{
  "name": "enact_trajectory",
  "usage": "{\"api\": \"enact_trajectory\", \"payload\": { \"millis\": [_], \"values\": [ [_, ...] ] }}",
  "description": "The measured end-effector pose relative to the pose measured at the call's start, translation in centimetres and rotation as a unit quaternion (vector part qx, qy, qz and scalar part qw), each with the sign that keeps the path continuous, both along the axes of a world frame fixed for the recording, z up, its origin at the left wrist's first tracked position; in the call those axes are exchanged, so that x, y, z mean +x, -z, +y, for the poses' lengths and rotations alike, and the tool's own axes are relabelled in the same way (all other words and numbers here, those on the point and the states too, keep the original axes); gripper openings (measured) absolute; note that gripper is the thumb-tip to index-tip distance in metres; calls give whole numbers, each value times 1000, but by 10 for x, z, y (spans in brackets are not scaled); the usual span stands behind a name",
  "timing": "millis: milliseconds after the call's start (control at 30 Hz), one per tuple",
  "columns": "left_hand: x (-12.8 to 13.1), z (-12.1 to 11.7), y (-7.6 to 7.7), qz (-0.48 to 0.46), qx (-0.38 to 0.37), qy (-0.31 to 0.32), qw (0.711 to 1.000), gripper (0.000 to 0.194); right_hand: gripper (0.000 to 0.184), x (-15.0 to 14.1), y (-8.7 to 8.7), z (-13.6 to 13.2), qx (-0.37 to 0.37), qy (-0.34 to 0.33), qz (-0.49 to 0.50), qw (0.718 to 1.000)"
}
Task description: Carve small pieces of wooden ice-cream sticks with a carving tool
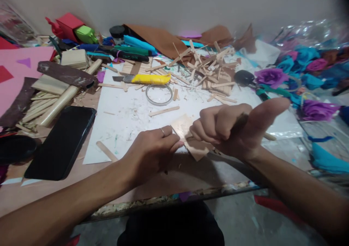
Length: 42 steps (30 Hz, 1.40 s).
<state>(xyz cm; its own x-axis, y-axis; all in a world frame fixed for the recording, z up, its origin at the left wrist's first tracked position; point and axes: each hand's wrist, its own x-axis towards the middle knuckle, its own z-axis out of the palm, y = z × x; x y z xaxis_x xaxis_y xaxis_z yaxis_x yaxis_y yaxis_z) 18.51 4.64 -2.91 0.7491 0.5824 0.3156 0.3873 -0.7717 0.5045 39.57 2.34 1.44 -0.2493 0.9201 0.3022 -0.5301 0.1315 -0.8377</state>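
My left hand (pixel 158 144), with a ring on one finger, is closed, thumb and fingertips pinching the left edge of a thin tan wooden piece (pixel 181 126) near the table's front. Over the right part of that piece is my right hand (pixel 229 129), fingers curled in and thumb raised out to the side. What its fingers grip is hidden. The rounded end of a wooden stick (pixel 269 137) shows beyond its wrist. A white sheet (pixel 122 107) with green specks lies beneath; on it are a loose craft stick (pixel 164 111) and a roll of clear tape (pixel 159 95).
A yellow utility knife (pixel 149 79) lies behind the tape. Heaped craft sticks (pixel 201 67) are farther back. To the left are a black phone (pixel 61 142) and a wooden-handled hammer (pixel 65 93). Paper flowers (pixel 271 78) and a glue gun (pixel 245 78) sit at the right.
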Motion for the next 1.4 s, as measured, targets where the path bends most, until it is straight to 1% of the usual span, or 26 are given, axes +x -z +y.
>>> {"api": "enact_trajectory", "payload": {
  "millis": [100,267,367,433,533,667,733,833,900,967,1067,1167,1267,1333,1400],
  "values": [
    [-1,0,2,-1,16,-3,1000,34,68,1,6,-1,22,-9,-10,1000],
    [0,-1,3,19,48,-12,999,28,68,-5,6,-8,43,25,-71,996],
    [0,-2,3,57,69,3,996,20,66,-8,5,-13,47,33,-126,990],
    [-1,-2,3,80,85,19,993,20,64,-8,5,-14,47,30,-145,988],
    [-1,-2,3,68,86,13,994,21,60,-9,6,-9,46,26,-128,990],
    [2,-3,2,24,64,-20,997,32,60,-9,5,-1,33,17,-52,998],
    [3,-2,2,11,62,-17,998,32,58,-9,6,-2,55,16,-62,996],
    [3,-1,2,2,64,-3,998,33,53,-9,8,-9,123,10,-126,984],
    [3,-1,2,0,61,-3,998,35,52,-10,9,-14,139,11,-152,978],
    [3,0,3,0,62,-9,998,36,53,-11,11,-16,116,31,-150,982],
    [2,0,2,9,60,-5,998,30,55,-13,10,-12,63,52,-112,990],
    [1,2,-1,16,32,10,999,28,62,-14,5,-4,27,46,-54,997],
    [1,3,-5,18,1,13,1000,30,71,-12,-3,2,-16,32,-26,999],
    [1,4,-8,15,-14,11,1000,28,73,-8,-7,6,-42,38,-19,998],
    [1,4,-9,5,-29,16,999,25,75,-5,-9,9,-66,58,-7,996]
  ]
}}
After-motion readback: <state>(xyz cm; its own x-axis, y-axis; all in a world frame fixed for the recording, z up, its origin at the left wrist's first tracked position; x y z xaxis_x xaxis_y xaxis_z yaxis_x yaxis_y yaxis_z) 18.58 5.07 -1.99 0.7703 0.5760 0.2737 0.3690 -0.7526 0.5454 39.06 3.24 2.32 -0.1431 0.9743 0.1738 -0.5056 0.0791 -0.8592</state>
